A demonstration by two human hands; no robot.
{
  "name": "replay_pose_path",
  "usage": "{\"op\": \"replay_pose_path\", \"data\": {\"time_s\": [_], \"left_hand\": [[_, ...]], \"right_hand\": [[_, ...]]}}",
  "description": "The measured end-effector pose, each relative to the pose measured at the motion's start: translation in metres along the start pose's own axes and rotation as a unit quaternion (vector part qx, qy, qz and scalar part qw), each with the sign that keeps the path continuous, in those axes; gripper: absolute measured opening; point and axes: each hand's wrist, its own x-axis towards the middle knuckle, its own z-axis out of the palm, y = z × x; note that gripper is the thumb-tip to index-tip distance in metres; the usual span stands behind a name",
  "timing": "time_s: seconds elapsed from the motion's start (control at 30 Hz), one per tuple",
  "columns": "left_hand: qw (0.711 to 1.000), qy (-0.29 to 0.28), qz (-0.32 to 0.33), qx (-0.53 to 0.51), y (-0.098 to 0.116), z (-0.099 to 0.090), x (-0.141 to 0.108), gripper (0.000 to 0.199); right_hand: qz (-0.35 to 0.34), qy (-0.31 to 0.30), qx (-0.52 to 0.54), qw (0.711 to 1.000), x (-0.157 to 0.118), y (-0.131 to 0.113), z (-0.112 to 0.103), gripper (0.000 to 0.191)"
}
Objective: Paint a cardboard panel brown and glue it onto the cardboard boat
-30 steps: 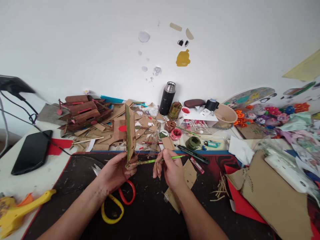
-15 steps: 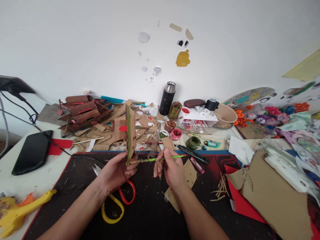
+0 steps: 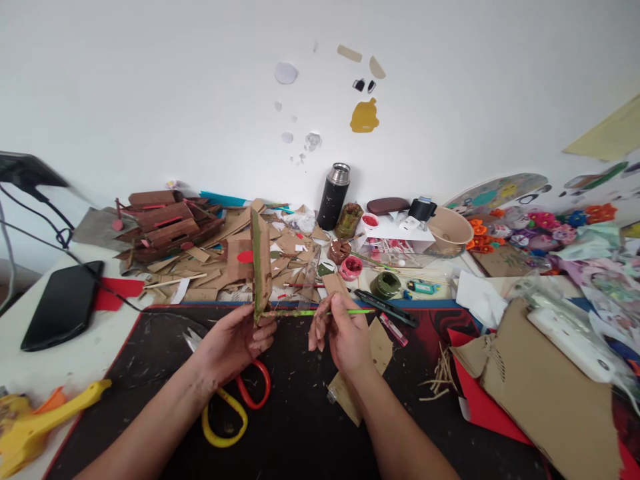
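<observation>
strip (image 3: pixel 262 267) left of apparent brush (image 3: pixel 295 313) | scissors (image 3: pixel 241 391) on mat (image 3: pixel 300 420) | jar (image 3: pixel 386 286) behind

We see a white table (image 3: pixel 55 373), partly covered by a dark mat (image 3: pixel 280 440). On the mat we find scissors (image 3: pixel 245 419) and strands (image 3: pixel 441 379); directly on the table, a phone (image 3: pixel 63 307).

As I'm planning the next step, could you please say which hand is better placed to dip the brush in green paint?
Probably the right hand: it holds the brush and is nearer the green paint jar, while the left hand holds the cardboard piece.
</observation>
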Motion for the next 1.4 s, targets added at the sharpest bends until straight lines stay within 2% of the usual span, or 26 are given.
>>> {"op": "replay_pose_path", "data": {"time_s": [0.47,0.7,0.9,1.13,1.4], "left_hand": [[1.000,0.022,0.010,0.015,-0.0010,0.0025,-0.0009,0.027],[1.000,0.007,0.002,0.020,-0.0002,0.0038,-0.0002,0.026],[0.999,0.028,0.014,0.010,0.0000,0.0037,-0.0007,0.025],[1.000,0.021,0.018,0.011,0.0007,0.0033,-0.0006,0.023],[0.999,0.036,0.020,0.018,0.0013,0.0058,-0.0012,0.028]], "right_hand": [[-0.001,-0.010,0.015,1.000,0.0005,0.0027,-0.0011,0.048],[0.001,-0.006,0.022,1.000,0.0008,0.0008,-0.0001,0.045],[0.003,-0.023,0.018,1.000,-0.0001,0.0064,-0.0023,0.047],[0.007,-0.008,0.014,1.000,0.0005,0.0052,-0.0023,0.047],[0.003,-0.026,0.013,1.000,-0.0003,0.0074,-0.0024,0.046]]}}
